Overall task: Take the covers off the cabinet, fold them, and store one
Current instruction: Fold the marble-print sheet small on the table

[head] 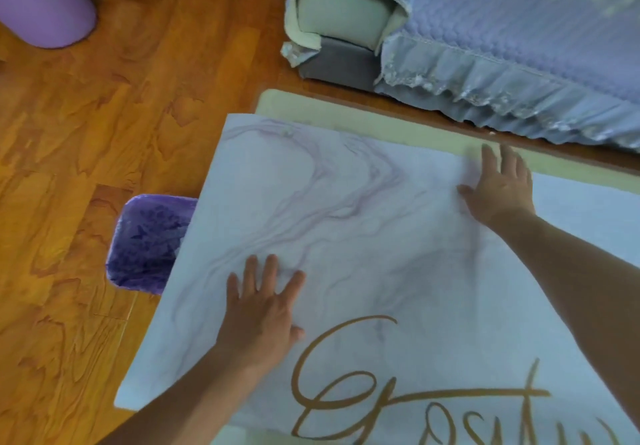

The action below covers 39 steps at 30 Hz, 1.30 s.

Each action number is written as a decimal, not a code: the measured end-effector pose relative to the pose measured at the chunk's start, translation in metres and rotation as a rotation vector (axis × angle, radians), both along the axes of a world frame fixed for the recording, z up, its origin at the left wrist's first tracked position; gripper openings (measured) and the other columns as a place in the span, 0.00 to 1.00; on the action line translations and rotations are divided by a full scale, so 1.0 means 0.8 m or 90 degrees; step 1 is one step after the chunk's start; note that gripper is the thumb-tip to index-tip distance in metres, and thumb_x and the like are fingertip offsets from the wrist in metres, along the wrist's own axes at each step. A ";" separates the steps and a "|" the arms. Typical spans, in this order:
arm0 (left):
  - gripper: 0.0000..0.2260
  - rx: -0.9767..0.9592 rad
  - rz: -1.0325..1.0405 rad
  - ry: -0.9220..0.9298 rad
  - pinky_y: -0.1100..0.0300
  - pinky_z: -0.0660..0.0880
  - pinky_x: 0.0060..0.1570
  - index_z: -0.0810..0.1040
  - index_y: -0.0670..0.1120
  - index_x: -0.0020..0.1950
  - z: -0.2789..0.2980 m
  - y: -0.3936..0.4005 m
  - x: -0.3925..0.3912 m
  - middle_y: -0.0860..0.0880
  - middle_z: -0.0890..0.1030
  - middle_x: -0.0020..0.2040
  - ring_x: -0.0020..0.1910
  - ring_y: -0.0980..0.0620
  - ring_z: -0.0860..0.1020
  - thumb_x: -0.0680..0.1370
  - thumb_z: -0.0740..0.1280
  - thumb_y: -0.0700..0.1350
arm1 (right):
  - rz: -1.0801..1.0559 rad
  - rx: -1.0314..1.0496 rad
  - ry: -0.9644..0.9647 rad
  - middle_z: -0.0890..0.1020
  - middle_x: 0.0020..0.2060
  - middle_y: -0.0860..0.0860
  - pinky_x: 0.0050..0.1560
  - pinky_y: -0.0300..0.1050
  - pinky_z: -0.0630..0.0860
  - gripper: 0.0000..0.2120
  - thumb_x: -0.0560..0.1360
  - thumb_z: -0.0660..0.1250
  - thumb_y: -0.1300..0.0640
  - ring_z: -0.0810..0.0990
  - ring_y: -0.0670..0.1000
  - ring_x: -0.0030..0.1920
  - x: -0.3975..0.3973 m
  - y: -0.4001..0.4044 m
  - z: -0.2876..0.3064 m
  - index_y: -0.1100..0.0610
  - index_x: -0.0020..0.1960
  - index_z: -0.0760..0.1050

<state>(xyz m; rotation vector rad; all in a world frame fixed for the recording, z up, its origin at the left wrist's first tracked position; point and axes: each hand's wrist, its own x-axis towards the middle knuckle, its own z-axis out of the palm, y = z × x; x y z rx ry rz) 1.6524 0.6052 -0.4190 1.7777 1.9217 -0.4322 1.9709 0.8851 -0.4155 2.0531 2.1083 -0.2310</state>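
Observation:
A pale marbled cover (363,223) with purple veins and gold script lettering lies spread flat over the cabinet top. A cream layer (398,129) shows beyond its far edge; I cannot tell whether it is a second cover or the cabinet itself. My left hand (263,302) presses flat on the cover near its left side, fingers straight and spread. Near the cover's far edge my right hand (495,185) also lies flat, fingertips reaching the edge.
A purple-lined bin (149,243) stands on the wooden floor (104,115) left of the cabinet, partly under the cover. A sofa with a lilac quilted throw (502,39) sits beyond. A purple cylinder (41,4) is at the top left.

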 end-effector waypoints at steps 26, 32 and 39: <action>0.47 -0.145 -0.017 0.006 0.36 0.62 0.74 0.27 0.60 0.77 0.026 -0.060 0.508 0.46 0.30 0.81 0.81 0.38 0.37 0.76 0.61 0.71 | -0.538 0.022 0.300 0.74 0.58 0.59 0.59 0.55 0.73 0.16 0.79 0.65 0.58 0.75 0.62 0.57 0.606 -0.341 0.046 0.58 0.66 0.74; 0.38 -0.183 -0.049 0.002 0.40 0.64 0.75 0.37 0.62 0.81 0.041 -0.040 0.506 0.48 0.38 0.82 0.81 0.38 0.40 0.79 0.57 0.68 | -0.636 0.031 0.392 0.79 0.46 0.50 0.48 0.46 0.68 0.06 0.79 0.67 0.53 0.77 0.55 0.48 0.634 -0.327 0.047 0.54 0.53 0.76; 0.36 -0.254 -0.038 0.022 0.40 0.57 0.78 0.37 0.64 0.81 0.043 -0.021 0.505 0.48 0.35 0.81 0.81 0.39 0.38 0.82 0.58 0.63 | -0.635 -0.011 0.328 0.71 0.52 0.48 0.51 0.48 0.67 0.06 0.79 0.63 0.53 0.71 0.51 0.51 0.638 -0.367 0.047 0.51 0.54 0.76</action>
